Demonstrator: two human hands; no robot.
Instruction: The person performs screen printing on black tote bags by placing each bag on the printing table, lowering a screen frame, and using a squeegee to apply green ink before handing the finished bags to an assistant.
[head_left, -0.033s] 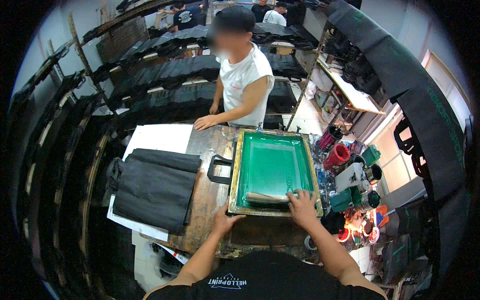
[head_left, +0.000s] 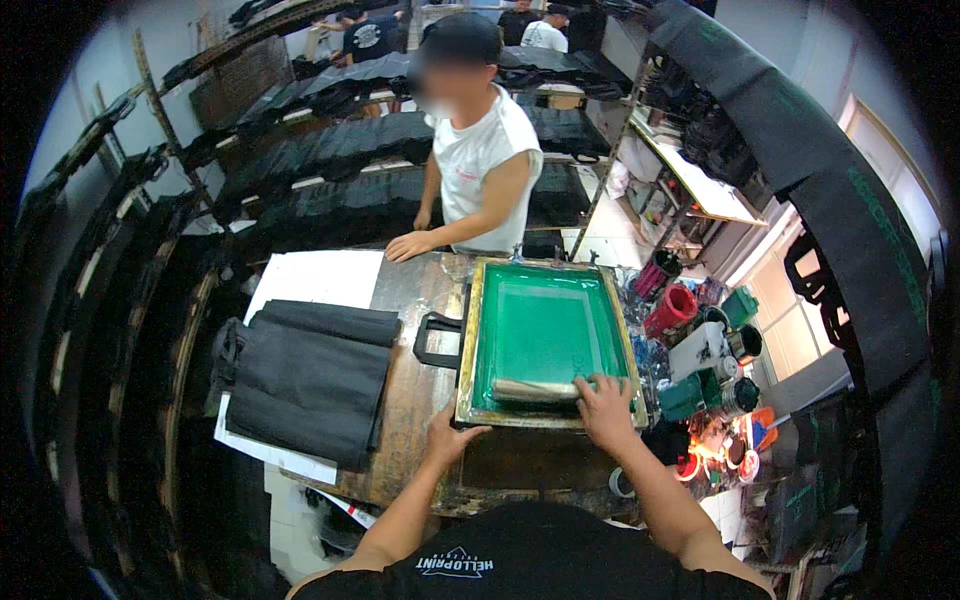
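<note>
A screen printing frame with a green mesh lies on the wooden table in front of me. Across the near end of its mesh rests a long wooden-handled squeegee. My right hand has its fingers curled over the squeegee's right end. At the frame's near left corner, my left hand grips the edge, thumb stretched along the near side. Some of its fingers are hidden. From under the frame's left side a black bag handle sticks out; the rest of that bag is covered.
Left on the table, a stack of black fabric bags lies over white sheets. Ink tubs, including a red one, crowd the right. A co-worker stands across the table, one hand on it. Racks of black bags surround us.
</note>
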